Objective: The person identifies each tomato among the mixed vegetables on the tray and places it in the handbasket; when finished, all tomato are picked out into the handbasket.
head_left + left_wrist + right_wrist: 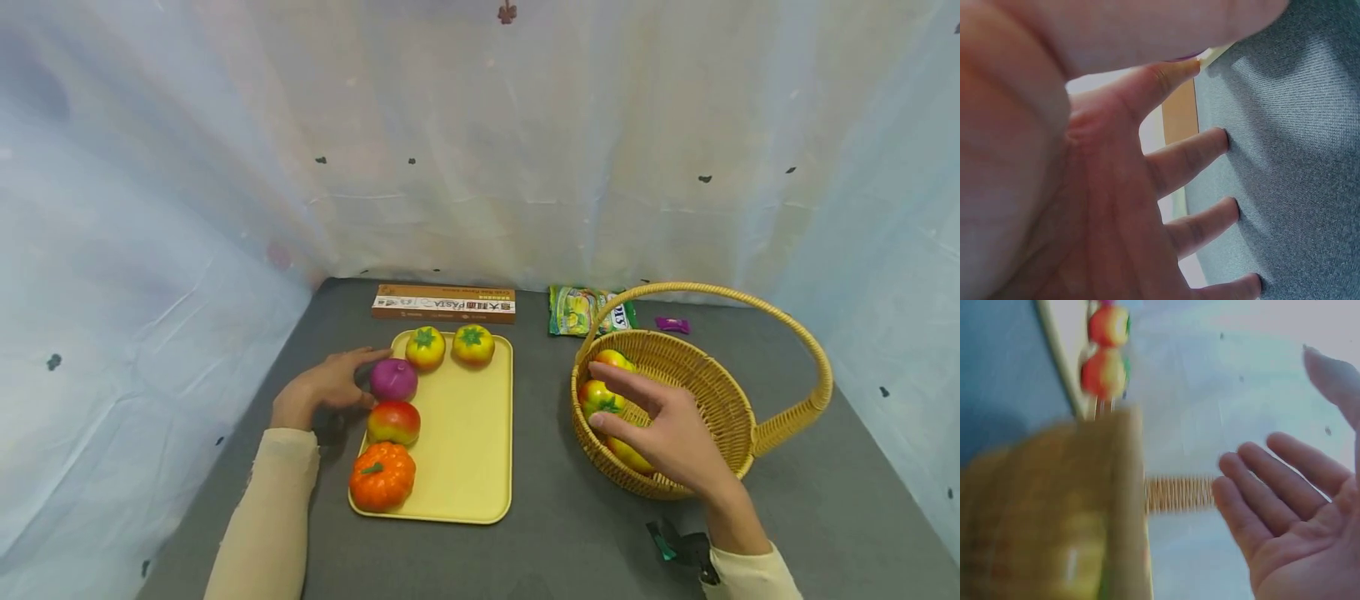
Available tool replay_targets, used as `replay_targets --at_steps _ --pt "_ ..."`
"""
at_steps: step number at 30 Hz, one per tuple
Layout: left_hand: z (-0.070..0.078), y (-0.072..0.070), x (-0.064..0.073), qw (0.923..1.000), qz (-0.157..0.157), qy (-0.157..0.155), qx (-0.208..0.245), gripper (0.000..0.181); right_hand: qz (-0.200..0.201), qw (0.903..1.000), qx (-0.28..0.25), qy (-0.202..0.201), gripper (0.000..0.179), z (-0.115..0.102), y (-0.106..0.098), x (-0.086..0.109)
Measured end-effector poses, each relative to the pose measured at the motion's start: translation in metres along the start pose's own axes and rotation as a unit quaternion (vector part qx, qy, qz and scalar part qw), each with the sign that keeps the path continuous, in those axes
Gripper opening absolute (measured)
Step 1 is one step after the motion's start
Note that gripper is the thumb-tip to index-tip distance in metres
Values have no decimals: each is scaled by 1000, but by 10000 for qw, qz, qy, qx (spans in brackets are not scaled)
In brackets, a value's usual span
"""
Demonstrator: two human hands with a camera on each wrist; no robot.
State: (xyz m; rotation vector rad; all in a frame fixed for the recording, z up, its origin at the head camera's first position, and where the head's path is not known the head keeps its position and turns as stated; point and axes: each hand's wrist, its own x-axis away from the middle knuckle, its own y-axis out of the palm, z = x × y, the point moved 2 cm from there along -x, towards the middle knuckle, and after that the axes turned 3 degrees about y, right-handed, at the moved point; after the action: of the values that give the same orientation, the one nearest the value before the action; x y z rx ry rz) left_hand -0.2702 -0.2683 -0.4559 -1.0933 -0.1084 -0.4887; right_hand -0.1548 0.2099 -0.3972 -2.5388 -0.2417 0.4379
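Note:
My left hand [330, 385] is at the tray's left edge beside a purple round toy fruit or vegetable [393, 380]. In the left wrist view its fingers [1188, 159] are spread, with tips at the grey tabletop; whether it touches the purple piece is unclear. On the yellow tray [468, 433] also lie two persimmon-like fruits [425, 348], a red-and-yellow mango-like fruit [393, 422] and an orange pumpkin [382, 477]. Over the wicker basket [708, 379] hovers my right hand [671, 429], fingers extended, thumb apart, holding nothing. Several yellow-red fruits [600, 398] sit inside, partly hidden by that hand.
Behind the tray lies a pasta box [444, 304]. A green-and-yellow snack bag [581, 311] and a small purple packet [672, 324] lie behind the basket, whose tall handle [705, 287] arches over it. Pale curtains [480, 150] enclose the grey table [540, 533].

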Motion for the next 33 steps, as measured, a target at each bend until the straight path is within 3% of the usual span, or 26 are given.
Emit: replay_targets --at_steps 4,9,17,20,27,33 --pt "1 0 0 10000 10 3 -11 92 -73 9965 -795 -265 60 -11 23 -28" --pt "2 0 0 10000 -22 -64 -27 92 -72 9846 -1680 -475 61 -18 53 -61" --pt "2 0 0 9999 7 -131 5 92 143 9720 -2309 -409 58 -21 99 -103" --pt "1 0 1 9998 5 -171 38 91 207 9734 -2264 -274 56 -19 114 -116" --pt "1 0 2 9999 29 -154 52 92 379 9892 -1398 230 62 -4 144 -138" --pt "-1 1 0 9999 37 -104 37 92 530 9912 -964 739 64 13 158 -146"
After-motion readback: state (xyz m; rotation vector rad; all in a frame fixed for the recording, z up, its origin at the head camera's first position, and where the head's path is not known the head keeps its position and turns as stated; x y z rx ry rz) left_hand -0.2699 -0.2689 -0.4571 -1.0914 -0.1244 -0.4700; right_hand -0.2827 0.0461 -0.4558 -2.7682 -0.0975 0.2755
